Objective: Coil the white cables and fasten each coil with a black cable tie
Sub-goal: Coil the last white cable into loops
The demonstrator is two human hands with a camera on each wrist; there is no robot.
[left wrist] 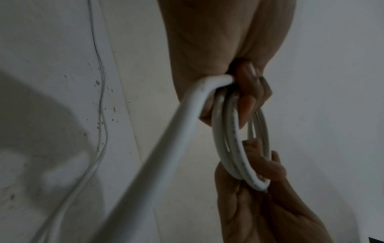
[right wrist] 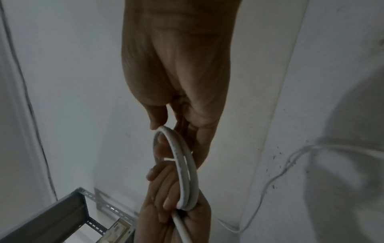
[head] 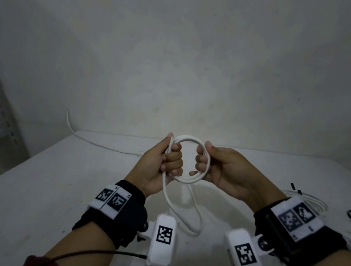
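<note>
nearest the viewer, the slack of the white cable (head: 193,214) drooped in a long loop between the wrists toward the surface (head: 40,185). above it the coil (head: 186,159) was held up in the air between both hands, clear of the surface. the left hand (head: 159,165) had its fingers (head: 173,163) curled tight round the coil's left side, the thumb up along it; the right hand (head: 226,168) had its fingers curled through the ring and held the right side. the cable looked light, smooth and rather springy, so the turns would likely spread or slip if either grip eased; the crossing at the bottom, where the tail leaves the ring, seemed the best place to pinch while a tie goes on. further right, a bundle of white cable (head: 316,203) with a black cable tie (head: 295,187) lay partly behind the right wrist, and a dark curved piece at the frame edge was cut off. farther back, a loose cable end (head: 72,128) ran off the surface's far edge toward the wall (head: 176,59). how many turns the coil had could not be counted.
</note>
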